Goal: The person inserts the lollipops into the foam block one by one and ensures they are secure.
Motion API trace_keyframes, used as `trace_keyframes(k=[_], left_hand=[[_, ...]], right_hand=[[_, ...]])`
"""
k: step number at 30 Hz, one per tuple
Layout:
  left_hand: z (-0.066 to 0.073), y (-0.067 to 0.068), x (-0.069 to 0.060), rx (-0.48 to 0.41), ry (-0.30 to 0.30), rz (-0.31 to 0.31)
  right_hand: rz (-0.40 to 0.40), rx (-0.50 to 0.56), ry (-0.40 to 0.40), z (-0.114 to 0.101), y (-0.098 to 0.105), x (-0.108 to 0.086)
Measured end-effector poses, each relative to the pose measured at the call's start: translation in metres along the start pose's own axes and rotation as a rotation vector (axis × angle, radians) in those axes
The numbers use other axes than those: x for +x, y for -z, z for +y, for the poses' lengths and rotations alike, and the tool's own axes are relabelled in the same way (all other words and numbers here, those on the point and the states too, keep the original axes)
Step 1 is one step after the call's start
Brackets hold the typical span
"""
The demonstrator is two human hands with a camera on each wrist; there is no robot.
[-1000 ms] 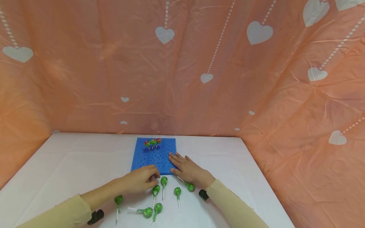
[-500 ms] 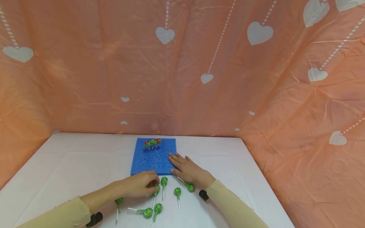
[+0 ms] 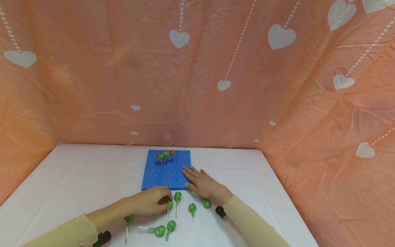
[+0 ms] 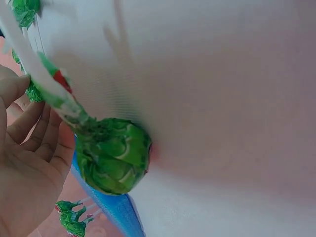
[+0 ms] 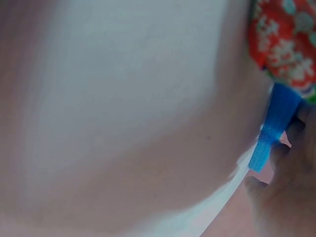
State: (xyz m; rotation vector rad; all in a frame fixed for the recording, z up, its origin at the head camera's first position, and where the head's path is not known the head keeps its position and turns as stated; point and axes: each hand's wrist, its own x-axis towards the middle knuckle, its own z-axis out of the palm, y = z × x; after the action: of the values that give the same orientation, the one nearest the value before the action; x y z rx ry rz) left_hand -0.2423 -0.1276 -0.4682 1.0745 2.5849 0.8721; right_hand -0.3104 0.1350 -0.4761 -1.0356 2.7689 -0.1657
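In the head view my left hand (image 3: pixel 152 200) is in front of the blue foam board (image 3: pixel 166 175). Its thumb and fingers pinch the head of a green-wrapped lollipop (image 3: pixel 169 206) lying on the table, stick toward me. The left wrist view shows that lollipop (image 4: pixel 34 93) between thumb and fingertips, partly hidden. My right hand (image 3: pixel 203 183) rests with straight fingers on the board's right edge. A lollipop (image 3: pixel 206 203) lies just below that hand. Three lollipops (image 3: pixel 165 154) stand upright in holes at the board's back.
More green lollipops lie on the white table: one (image 3: pixel 177 196) beside the left fingertips, one (image 3: pixel 192 208) to its right, two (image 3: pixel 159 230) nearer me, and one (image 3: pixel 128 218) beside the left forearm. An orange heart-print curtain (image 3: pixel 197 113) surrounds the table.
My left hand has come down slightly toward me, and its fingers have closed on the lollipop's head. The right hand stays on the board.
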Motion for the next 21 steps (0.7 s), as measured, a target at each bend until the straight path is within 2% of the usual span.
trace_keyframes(k=[6, 12, 21], left_hand=[[-0.002, -0.001, -0.001, -0.038, 0.015, -0.006], [-0.003, 0.0, -0.001, -0.072, 0.016, 0.019], [-0.011, 0.005, 0.0, -0.149, -0.04, 0.076]], right_hand=[[-0.003, -0.004, 0.001, -0.001, -0.001, -0.001], [-0.001, -0.012, 0.0, 0.0, -0.001, 0.0], [-0.002, -0.002, -0.001, 0.0, 0.0, 0.0]])
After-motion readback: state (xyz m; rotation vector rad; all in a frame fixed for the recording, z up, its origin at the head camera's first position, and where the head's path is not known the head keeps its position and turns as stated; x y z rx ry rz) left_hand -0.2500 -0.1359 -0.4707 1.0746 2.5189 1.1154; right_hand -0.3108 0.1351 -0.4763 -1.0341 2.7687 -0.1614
